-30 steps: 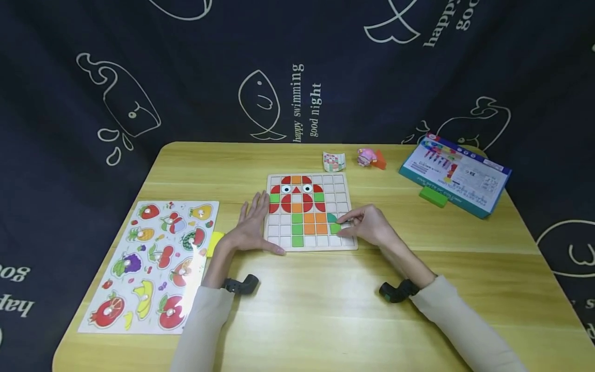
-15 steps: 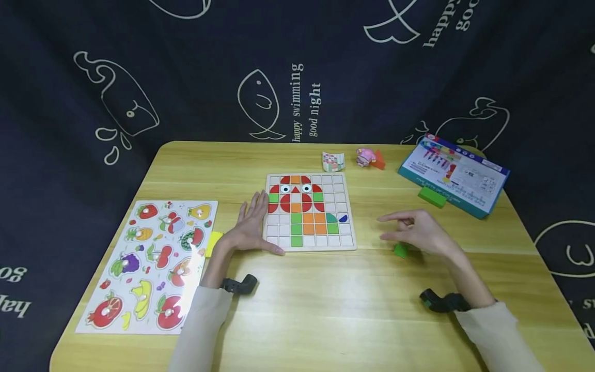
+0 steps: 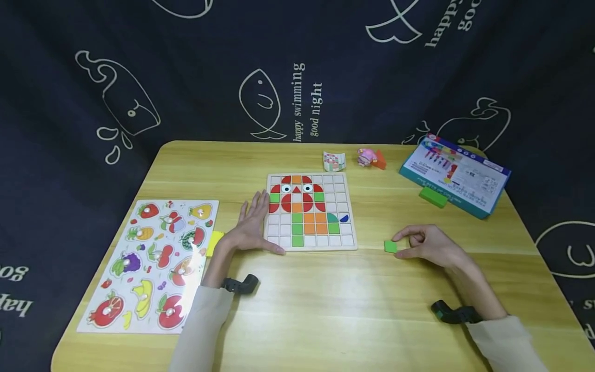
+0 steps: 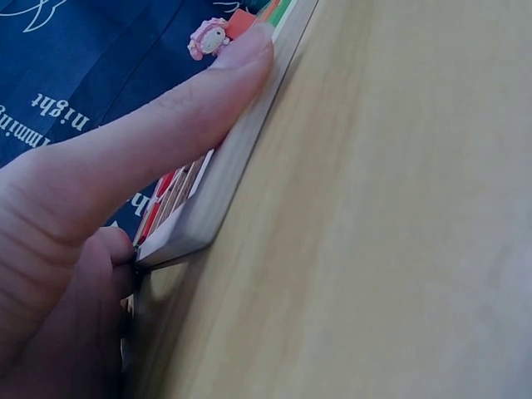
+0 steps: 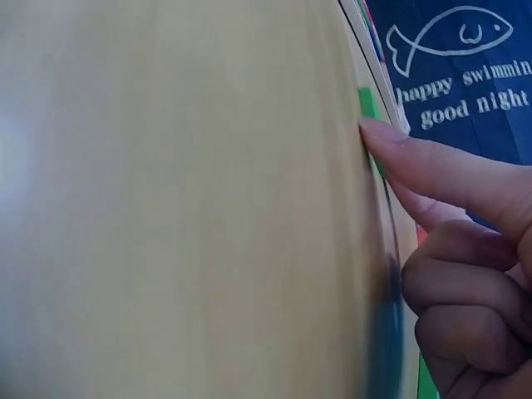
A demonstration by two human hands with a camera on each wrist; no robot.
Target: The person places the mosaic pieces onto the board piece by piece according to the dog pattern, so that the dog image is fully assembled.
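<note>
A wooden grid board [image 3: 283,241] lies mid-table, with red, orange, green and white tiles forming a figure with two eyes. My left hand [image 3: 251,227] rests at its left side, fingers spread and straight, the thumb along the near edge; in the left wrist view the thumb [image 4: 166,116] lies over the board's rim [image 4: 220,195]. To the right of the board my right hand [image 3: 429,245] pinches a small green square tile [image 3: 390,246] between thumb and forefinger, at the tabletop. The same green tile [image 5: 369,103] shows at the fingertips in the right wrist view. A dark blue piece [image 3: 344,218] sits in a cell on the right.
A fruit puzzle board [image 3: 158,232] lies on the left, a yellow piece [image 3: 215,243] beside it. Behind the grid board are a small pattern card [image 3: 334,162], a pink figurine [image 3: 366,156] and an orange block [image 3: 380,160]. A box [image 3: 455,175] and green block [image 3: 433,197] are back right.
My right hand has left the board's right side, moved right and toward me, and taken hold of the green tile on the table. The left hand has stayed put.
</note>
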